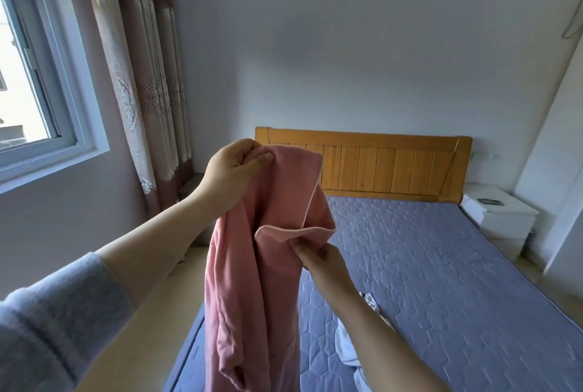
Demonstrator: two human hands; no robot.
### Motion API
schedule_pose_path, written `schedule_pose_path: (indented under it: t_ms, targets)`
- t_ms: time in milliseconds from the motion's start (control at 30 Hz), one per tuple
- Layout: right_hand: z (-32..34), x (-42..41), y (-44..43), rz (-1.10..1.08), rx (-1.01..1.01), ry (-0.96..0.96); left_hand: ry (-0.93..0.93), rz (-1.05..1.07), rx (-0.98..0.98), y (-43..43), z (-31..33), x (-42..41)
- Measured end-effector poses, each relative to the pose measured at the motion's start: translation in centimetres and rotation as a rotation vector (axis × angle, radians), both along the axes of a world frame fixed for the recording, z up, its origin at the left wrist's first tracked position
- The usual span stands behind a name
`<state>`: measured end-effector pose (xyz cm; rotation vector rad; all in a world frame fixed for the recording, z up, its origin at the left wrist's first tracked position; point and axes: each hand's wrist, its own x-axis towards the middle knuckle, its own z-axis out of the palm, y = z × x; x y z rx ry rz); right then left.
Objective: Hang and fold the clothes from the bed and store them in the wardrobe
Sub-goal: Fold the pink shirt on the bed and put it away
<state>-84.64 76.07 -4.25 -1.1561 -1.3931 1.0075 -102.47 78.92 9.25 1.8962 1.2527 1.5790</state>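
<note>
Pink garment [252,281]: head view, held up in air at centre, hanging to 6 o'clock over near-left corner of bed [441,265]. Top edge gripped by L hand [233,167], thumb & fingers curled round cloth; piped-edge flap pinched by R hand [318,257] just below, toward 5 o'clock. Hands apart, both clamped on same cloth. White clothes [344,350] on bed at 5 o'clock, partly hidden behind R forearm. Wooden headboard [394,167] at 1 o'clock, nightstand [501,218] at 3, curtain [142,76] & window [31,76] at 10.
</note>
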Motion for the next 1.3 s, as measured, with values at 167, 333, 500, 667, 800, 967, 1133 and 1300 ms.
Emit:
schedule_pose_path:
  t_ms: [167, 333, 500, 667, 800, 967, 1133, 1300]
  targets:
    - [0.0, -0.5, 0.0, -0.003, -0.073, 0.073, -0.011, 0.025, -0.009, 0.2, -0.4, -1.3]
    - [0.9, 0.4, 0.0, -0.159, 0.049, -0.047, 0.077, 0.161, -0.083, 1.1, -2.1, -2.8]
    - [1.7, 3.4, -0.6, 0.084, -0.135, 0.012, 0.094, 0.234, -0.18, 1.6, -5.5, -4.0]
    - [1.3, 5.4, -1.0, 0.368, -0.613, 0.382, 0.096, 0.215, -0.198, 2.0, -7.0, -3.3]
    - [1.2, 6.2, -1.4, 0.335, -0.649, 0.329, 0.095, 0.212, -0.204, 2.3, -7.6, -3.6]
    - [2.0, 6.4, -2.4, 0.459, -0.605, 0.192, 0.096, 0.182, -0.185, 2.2, -8.3, -4.0]
    - [3.1, 7.1, -2.1, 0.221, -0.303, -0.011, 0.112, 0.054, -0.257, 1.4, -8.5, -5.2]
    - [3.7, 9.3, -1.9, -0.081, 0.137, -0.309, 0.199, -0.127, -0.521, 0.1, -9.2, -7.2]
